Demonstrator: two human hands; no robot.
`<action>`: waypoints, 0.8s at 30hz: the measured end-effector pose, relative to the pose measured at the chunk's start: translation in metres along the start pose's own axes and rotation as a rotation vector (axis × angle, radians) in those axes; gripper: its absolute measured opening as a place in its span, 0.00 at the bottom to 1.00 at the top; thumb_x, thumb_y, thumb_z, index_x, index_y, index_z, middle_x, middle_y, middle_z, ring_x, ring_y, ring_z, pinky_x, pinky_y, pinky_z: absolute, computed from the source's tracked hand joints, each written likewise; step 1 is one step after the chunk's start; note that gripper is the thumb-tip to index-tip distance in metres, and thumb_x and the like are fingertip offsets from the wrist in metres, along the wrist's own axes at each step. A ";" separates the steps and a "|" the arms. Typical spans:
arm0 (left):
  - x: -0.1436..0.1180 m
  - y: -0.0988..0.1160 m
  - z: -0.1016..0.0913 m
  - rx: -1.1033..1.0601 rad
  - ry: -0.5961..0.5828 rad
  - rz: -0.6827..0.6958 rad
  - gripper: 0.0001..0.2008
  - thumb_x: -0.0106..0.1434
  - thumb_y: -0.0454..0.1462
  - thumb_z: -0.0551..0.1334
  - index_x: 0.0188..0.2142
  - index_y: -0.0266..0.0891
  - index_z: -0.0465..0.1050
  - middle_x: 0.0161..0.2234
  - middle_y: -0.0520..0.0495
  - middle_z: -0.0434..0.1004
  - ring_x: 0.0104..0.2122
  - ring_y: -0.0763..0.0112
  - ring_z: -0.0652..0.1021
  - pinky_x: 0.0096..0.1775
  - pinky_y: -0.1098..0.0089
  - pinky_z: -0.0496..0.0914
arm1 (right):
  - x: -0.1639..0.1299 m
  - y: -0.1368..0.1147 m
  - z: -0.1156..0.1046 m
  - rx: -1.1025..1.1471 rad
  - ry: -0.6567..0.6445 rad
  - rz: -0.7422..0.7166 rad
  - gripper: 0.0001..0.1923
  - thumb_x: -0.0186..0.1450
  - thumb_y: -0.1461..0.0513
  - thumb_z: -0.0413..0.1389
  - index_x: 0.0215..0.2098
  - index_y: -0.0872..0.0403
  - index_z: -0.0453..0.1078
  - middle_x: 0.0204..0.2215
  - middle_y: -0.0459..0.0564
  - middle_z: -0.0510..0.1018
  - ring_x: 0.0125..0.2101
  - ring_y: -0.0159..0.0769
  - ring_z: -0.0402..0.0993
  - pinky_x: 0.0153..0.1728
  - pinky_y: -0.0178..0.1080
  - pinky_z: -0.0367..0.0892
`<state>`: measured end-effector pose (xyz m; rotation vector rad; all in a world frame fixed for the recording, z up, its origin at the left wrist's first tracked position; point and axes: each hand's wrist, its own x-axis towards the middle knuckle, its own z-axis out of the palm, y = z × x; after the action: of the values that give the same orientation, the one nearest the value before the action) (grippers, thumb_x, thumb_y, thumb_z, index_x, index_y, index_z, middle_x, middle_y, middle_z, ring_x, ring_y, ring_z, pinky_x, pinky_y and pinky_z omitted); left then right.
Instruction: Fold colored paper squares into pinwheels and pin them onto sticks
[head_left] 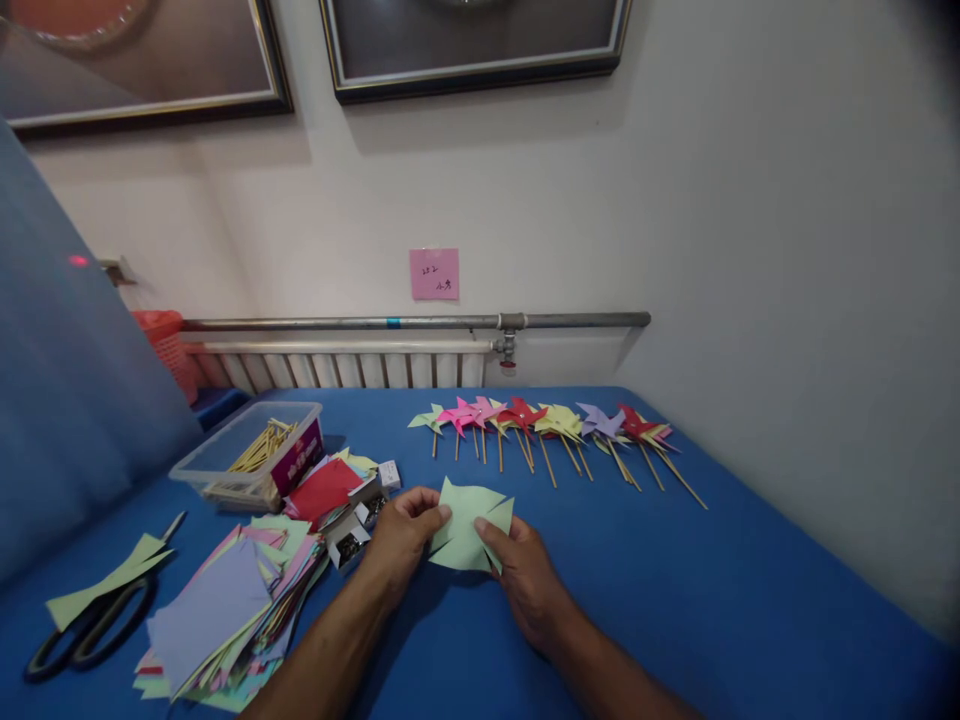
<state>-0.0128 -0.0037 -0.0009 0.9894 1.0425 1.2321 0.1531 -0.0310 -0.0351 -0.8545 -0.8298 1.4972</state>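
A light green paper pinwheel (466, 522), partly folded, lies on the blue table (675, 600) in front of me. My left hand (401, 540) pinches its left edge between thumb and fingers. My right hand (525, 575) presses its lower right flap with thumb and forefinger. No stick is attached to this piece.
A row of finished pinwheels on sticks (555, 430) lies at the back. A clear box of wooden sticks (255, 452), a stack of coloured paper squares (225, 610), small pin boxes (352, 535) and black scissors (86, 630) with green strips sit to the left. A radiator (337, 365) lines the wall.
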 end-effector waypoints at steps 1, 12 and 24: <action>0.000 0.002 0.000 0.029 0.022 0.023 0.21 0.41 0.47 0.82 0.27 0.37 0.80 0.23 0.51 0.79 0.23 0.73 0.73 0.29 0.73 0.66 | 0.001 0.001 -0.001 -0.015 0.010 -0.002 0.30 0.56 0.45 0.77 0.48 0.56 0.85 0.39 0.54 0.90 0.38 0.49 0.85 0.44 0.46 0.76; -0.006 0.006 0.004 0.219 0.056 0.190 0.16 0.49 0.48 0.77 0.26 0.39 0.79 0.23 0.52 0.75 0.24 0.73 0.70 0.28 0.73 0.63 | -0.007 -0.005 0.005 -0.005 0.018 0.028 0.28 0.56 0.44 0.77 0.44 0.55 0.85 0.36 0.54 0.89 0.38 0.50 0.85 0.41 0.46 0.76; -0.009 0.003 0.003 0.424 0.093 0.338 0.08 0.55 0.43 0.69 0.27 0.41 0.79 0.25 0.51 0.76 0.27 0.68 0.73 0.31 0.70 0.65 | -0.006 0.002 0.004 -0.019 0.025 0.074 0.31 0.58 0.41 0.75 0.46 0.56 0.83 0.35 0.55 0.89 0.37 0.50 0.86 0.37 0.45 0.77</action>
<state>-0.0106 -0.0121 0.0039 1.4938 1.2766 1.3677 0.1492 -0.0377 -0.0352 -0.9249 -0.8030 1.5423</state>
